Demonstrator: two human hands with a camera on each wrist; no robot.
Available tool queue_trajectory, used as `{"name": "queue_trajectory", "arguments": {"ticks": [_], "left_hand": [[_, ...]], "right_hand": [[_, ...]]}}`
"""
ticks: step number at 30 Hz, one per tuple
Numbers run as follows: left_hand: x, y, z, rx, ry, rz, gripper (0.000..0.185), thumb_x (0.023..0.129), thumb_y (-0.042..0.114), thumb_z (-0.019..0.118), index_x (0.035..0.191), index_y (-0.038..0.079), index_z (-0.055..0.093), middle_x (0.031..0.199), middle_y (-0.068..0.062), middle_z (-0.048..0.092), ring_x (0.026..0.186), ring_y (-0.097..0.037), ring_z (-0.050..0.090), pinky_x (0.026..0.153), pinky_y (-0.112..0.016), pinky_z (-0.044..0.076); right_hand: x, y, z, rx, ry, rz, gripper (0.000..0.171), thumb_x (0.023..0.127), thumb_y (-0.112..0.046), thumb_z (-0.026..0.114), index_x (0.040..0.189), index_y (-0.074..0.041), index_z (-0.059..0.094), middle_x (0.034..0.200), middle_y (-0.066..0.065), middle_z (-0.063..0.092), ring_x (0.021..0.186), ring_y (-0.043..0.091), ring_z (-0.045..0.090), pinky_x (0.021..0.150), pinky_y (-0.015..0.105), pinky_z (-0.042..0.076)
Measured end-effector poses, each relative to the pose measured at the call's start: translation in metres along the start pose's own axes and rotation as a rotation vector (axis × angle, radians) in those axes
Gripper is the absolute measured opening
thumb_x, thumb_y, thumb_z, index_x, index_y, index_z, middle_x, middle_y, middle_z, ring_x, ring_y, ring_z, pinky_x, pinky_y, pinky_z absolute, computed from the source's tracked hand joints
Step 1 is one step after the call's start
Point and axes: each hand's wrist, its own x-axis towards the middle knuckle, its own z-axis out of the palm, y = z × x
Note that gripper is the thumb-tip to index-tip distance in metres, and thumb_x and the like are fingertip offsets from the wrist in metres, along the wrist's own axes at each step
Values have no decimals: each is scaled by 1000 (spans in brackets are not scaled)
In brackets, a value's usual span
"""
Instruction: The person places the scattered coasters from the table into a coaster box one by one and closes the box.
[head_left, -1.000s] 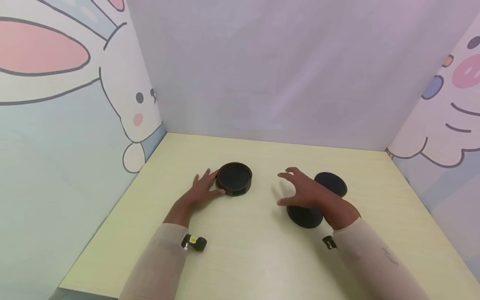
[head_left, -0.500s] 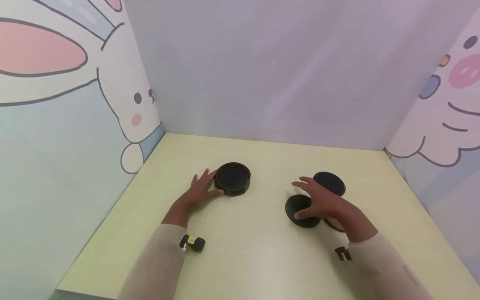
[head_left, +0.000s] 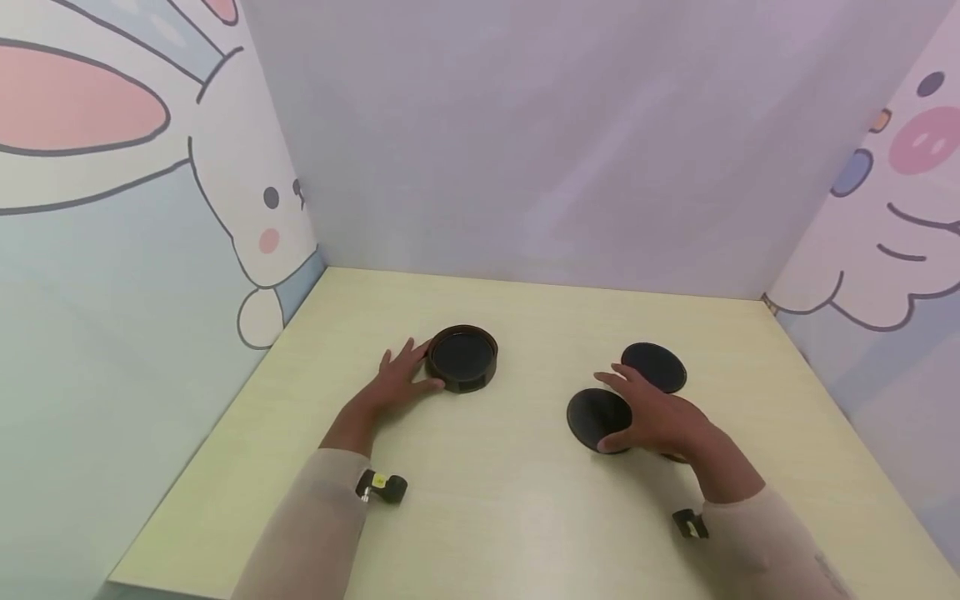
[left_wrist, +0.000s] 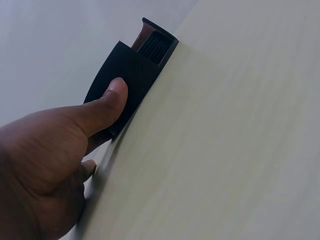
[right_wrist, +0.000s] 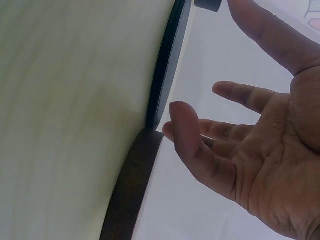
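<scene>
The hands are both spread: the left hand (head_left: 393,385) lays its thumb against the wall of the round holder (head_left: 491,373), and the right hand (head_left: 651,417) reaches over the near disc (head_left: 591,415), pinching nothing. The holder stands at the middle of the head view. By my reading the work is part done: layered edges show through its cut-out, while the near disc, the far disc (head_left: 654,367) and a partly covered disc (head_left: 678,459) lie outside it, right of centre. The holder is dark, with a brownish inner rim.
</scene>
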Motion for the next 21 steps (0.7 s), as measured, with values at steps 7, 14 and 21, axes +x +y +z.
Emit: {"name": "queue_trajectory", "arguments": {"ticks": [7,14,21], "left_hand": [[0,0,1,3,-1,-28,96,102,61,69,177,26,20,184,-22,4,168,-55,-13,133,-78,-6],[-3,0,1,6,3,-39,96,101,64,68,177,28,20,185,-19,4,169,-53,-14,133,-77,-5],[-2,1,1,2,4,-32,95,102,62,68,177,30,20,185,-20,5,169,-52,-13,134,-75,-8]], "right_hand": [[-3,2,2,-5,9,13,114,76,-62,94,169,-21,41,179,18,26,147,50,55,90,64,57],[-6,-1,4,-65,32,29,113,70,-65,96,166,-29,46,176,11,36,112,33,74,73,46,55],[-5,-2,10,-158,52,51,107,67,-66,96,161,-38,52,171,5,47,113,29,74,68,41,52]]}}
